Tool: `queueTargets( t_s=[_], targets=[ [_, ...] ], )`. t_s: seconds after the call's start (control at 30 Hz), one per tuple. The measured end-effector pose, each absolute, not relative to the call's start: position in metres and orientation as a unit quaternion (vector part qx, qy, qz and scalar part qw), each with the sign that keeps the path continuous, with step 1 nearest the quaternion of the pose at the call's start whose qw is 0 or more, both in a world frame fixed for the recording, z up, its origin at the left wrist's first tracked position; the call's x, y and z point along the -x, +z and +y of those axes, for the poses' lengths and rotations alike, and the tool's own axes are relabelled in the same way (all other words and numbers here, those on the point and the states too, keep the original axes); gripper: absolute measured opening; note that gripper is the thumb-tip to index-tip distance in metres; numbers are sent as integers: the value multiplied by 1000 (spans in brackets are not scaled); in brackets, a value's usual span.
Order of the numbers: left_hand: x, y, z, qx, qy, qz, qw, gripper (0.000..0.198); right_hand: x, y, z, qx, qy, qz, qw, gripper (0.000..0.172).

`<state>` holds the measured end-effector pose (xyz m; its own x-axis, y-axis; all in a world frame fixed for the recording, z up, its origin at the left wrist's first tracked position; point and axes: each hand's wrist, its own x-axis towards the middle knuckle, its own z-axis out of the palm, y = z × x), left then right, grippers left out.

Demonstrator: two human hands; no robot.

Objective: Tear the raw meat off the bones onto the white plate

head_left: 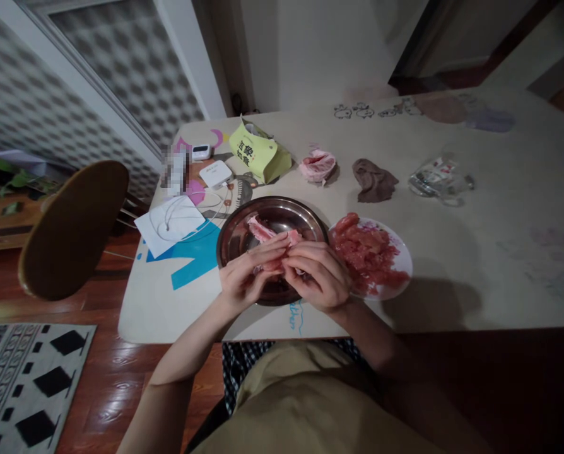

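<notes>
Over a round steel bowl (225, 236), my left hand (250, 271) and my right hand (320, 274) meet, both with fingers closed on a piece of pink raw meat (276, 261). A longer pale strip of meat (262, 231) shows just beyond my left fingers, above the inside of the bowl. To the right of the bowl, close to my right hand, a white plate (404, 252) holds a heap of red raw meat pieces (367, 249). My palms hide part of the held meat.
Behind the bowl stand a yellow-green bag (258, 151), a pink crumpled bundle (318, 166), a brown cloth (374, 180) and a clear plastic item (438, 178). White devices (216, 173), cables and paper (168, 224) lie left. A wooden chair (74, 230) is beyond the table's left edge.
</notes>
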<state>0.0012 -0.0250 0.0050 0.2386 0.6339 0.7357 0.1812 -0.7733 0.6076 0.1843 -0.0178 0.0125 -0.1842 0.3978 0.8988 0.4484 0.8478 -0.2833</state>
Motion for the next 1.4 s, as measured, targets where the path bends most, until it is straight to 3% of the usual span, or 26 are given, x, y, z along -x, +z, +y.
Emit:
queueTargets(
  t_s=[0.37, 0.57, 0.9, 1.4],
  targets=[
    [1, 2, -22, -772, 545, 260, 201, 38, -187, 14, -15, 280, -93, -797, 528, 15],
    [1, 2, -26, -755, 554, 272, 221, 31, -183, 11, -15, 276, -116, -784, 544, 8],
    [-2, 4, -30, -734, 573, 259, 256, 23, -185, 12, -21, 277, -118, -780, 548, 18],
    [-3, -4, -35, -695, 592, 295, 283, 12, -181, 16, -20, 264, -66, -772, 574, 1]
  ],
)
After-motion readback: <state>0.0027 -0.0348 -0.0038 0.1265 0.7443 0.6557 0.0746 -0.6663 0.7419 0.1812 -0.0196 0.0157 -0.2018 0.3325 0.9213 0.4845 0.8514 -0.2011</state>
